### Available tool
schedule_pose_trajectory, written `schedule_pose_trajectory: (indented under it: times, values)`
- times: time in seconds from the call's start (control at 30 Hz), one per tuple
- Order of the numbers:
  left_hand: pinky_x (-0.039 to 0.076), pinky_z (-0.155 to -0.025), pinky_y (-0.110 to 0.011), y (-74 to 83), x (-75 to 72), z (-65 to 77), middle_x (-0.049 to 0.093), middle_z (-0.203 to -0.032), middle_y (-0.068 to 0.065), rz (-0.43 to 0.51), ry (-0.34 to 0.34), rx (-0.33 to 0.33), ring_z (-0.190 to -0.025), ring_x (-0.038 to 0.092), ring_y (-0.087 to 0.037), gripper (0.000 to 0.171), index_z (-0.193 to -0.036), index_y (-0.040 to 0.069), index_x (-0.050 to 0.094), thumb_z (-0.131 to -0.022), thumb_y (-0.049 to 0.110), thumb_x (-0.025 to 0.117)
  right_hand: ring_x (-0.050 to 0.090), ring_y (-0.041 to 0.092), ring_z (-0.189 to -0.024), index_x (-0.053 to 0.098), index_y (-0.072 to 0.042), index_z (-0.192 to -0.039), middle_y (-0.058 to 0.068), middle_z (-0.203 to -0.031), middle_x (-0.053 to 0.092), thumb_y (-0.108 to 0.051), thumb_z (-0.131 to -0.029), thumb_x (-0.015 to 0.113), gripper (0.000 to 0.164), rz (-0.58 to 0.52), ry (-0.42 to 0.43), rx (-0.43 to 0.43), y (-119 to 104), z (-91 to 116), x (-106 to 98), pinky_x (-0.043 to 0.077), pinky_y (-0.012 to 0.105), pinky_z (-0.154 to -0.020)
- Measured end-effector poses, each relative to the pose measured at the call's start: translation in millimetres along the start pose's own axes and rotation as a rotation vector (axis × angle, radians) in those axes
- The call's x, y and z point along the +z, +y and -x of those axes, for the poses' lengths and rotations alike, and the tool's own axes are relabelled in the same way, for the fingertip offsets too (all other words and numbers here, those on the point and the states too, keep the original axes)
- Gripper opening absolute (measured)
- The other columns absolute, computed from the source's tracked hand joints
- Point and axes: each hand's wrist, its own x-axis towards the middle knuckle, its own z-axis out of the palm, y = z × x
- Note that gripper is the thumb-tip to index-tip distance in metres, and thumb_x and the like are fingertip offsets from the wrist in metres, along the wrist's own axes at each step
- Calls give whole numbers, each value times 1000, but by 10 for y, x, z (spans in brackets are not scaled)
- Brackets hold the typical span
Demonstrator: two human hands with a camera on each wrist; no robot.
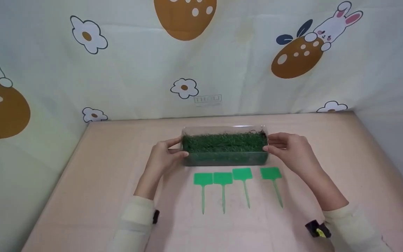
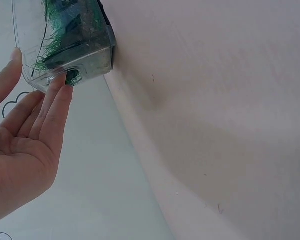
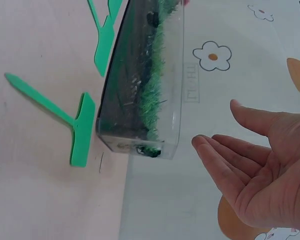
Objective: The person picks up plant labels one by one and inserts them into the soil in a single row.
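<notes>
A clear plastic box (image 1: 226, 159) with green artificial grass (image 1: 224, 142) inside stands on the table, its long side facing me. My left hand (image 1: 163, 155) is at its left end. The left wrist view shows straight fingertips (image 2: 65, 90) against the end wall and the thumb near the rim. At the opposite end is my right hand (image 1: 294, 150), thumb and fingers extended. A small gap shows between those fingertips (image 3: 199, 141) and the box in the right wrist view. Several green plant labels (image 1: 223, 178) lie in front of the box, their pointed stems towards me.
The pink tabletop (image 1: 110, 168) meets a pale backdrop (image 1: 135, 70) printed with rabbits and flowers just behind the box. Similar pale walls rise along both sides. A dark wrist device (image 1: 317, 229) sits by the right sleeve.
</notes>
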Motion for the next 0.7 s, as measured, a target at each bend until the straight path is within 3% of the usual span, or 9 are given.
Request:
schedule_pose_trajectory:
  times: [0.27,0.7]
  values:
    - [59,-91,-34,3,10,-20,51,-151,-9,-12,4,-27,-118,67,-24,64,-145,16,53,-86,11,78,68,33,-115,62,1,-132,20,-126,68,-23,-95,69,44,-20,-30,-29,-128,64,63,56,48,-95]
    - [58,-93,-35,10,4,-10,50,-152,-9,-5,3,-10,-118,67,-24,63,-145,17,53,-87,10,77,71,28,-110,64,0,-130,18,-122,71,-24,-92,72,45,-49,-102,-59,-250,150,316,59,43,-91]
